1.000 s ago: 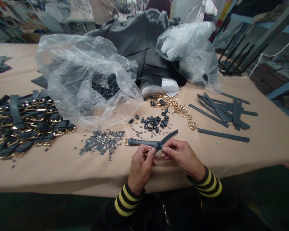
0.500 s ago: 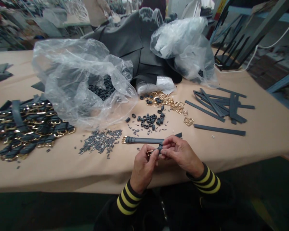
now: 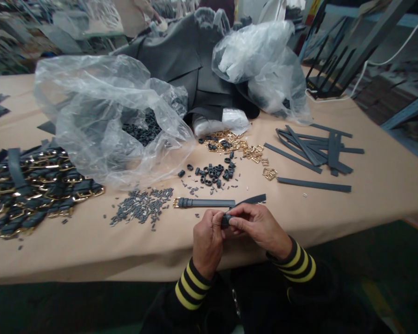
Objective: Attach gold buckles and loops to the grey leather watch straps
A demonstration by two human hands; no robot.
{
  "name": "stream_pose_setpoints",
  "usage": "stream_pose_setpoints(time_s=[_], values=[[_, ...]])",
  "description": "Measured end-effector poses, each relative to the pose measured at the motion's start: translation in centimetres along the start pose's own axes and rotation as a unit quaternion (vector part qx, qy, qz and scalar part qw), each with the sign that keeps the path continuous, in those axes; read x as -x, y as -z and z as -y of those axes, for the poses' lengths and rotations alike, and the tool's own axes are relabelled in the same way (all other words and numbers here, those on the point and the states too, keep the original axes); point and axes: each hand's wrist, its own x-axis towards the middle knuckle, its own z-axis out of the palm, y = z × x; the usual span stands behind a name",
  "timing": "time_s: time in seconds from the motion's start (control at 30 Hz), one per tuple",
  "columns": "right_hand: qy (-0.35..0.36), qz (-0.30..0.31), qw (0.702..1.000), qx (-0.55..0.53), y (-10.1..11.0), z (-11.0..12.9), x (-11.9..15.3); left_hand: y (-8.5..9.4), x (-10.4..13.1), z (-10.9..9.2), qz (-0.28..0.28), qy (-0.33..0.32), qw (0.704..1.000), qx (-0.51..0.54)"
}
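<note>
Near the table's front edge, my left hand [image 3: 208, 239] and my right hand [image 3: 259, 227] meet, both pinching a small dark strap piece [image 3: 225, 220]. The fingers cover most of it, and no buckle shows between them. Just beyond the hands lies a grey strap [image 3: 209, 203] with a gold buckle [image 3: 176, 202] at its left end. A darker strip end [image 3: 256, 199] shows above my right hand. Small dark loops [image 3: 214, 174] are heaped farther back, and tiny grey pieces [image 3: 139, 206] are scattered to the left.
Buckled straps [image 3: 38, 185] are piled at the left. Clear plastic bags [image 3: 101, 116] and dark material [image 3: 174, 55] stand at the back. Gold buckles [image 3: 252, 152] lie mid-table, dark strips [image 3: 313, 148] at the right. A black device with antennas [image 3: 325, 86] sits at the back right corner.
The gold buckle seen at my left fingers is now hidden, and the dark piece between my hands is turned differently. The dark strip beyond my right hand shows more. The whole view has shifted slightly.
</note>
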Motion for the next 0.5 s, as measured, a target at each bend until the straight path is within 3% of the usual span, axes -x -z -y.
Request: stream_pose_setpoints(time_s=[0.17, 0.33, 0.5], values=[[0.030, -0.029, 0.998, 0.054, -0.4, 0.1, -0.3, -0.1, -0.1, -0.1, -0.001, -0.023, 0.998, -0.052], [0.025, -0.049, 0.996, 0.070, -0.3, -0.1, -0.5, 0.6, 0.0, -0.3, 0.054, -0.031, 0.998, -0.024], [0.025, 0.028, 0.992, 0.123, 0.4, 0.9, 0.3, 1.4, -0.3, -0.1, 0.110, 0.010, 0.992, 0.064]])
